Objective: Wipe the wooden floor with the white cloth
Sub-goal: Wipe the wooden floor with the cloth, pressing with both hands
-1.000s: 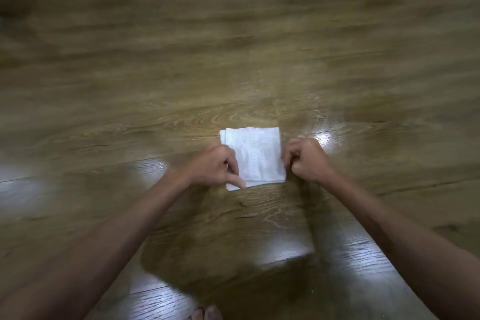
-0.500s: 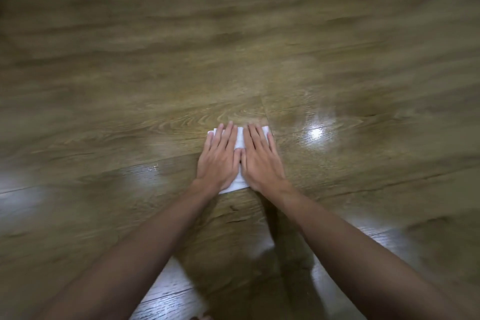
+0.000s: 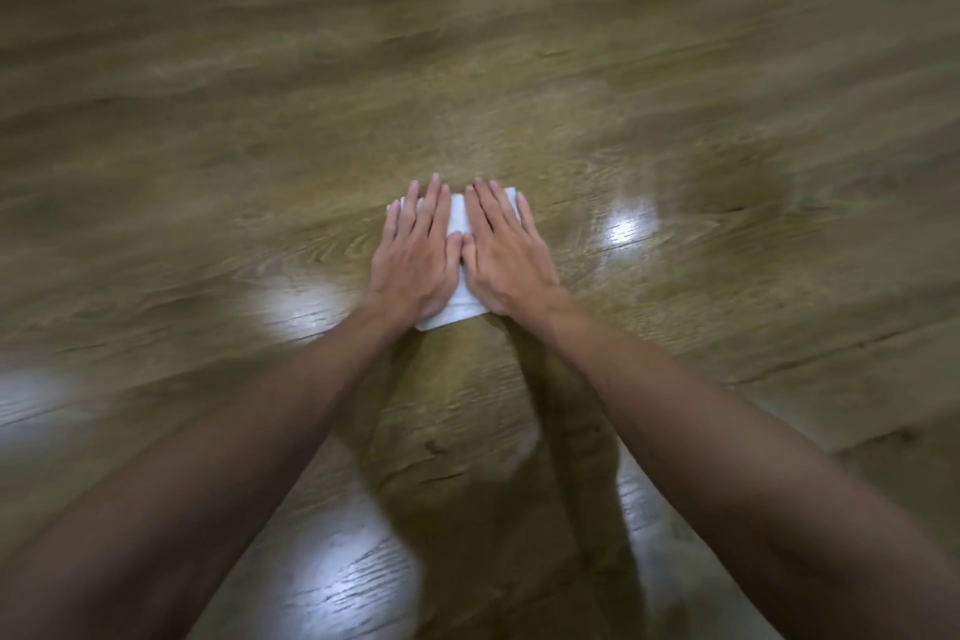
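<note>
A folded white cloth (image 3: 458, 224) lies flat on the wooden floor (image 3: 519, 68) in the middle of the view. My left hand (image 3: 415, 255) presses on its left half with straight fingers spread. My right hand (image 3: 506, 255) presses on its right half the same way, thumbs touching between them. Only a strip of cloth between the hands, its far corners and its near edge show; the hands cover everything else.
Brown wood-grain planks fill the whole view, blurred toward the edges. Bright light reflections (image 3: 628, 224) gleam on the floor right of the hands and at the lower left. The shadow of my arms falls on the planks nearest me.
One second ago both hands held the cloth's side edges with curled fingers. They then flattened onto it, and the hands with the cloth have since slid a little farther from me.
</note>
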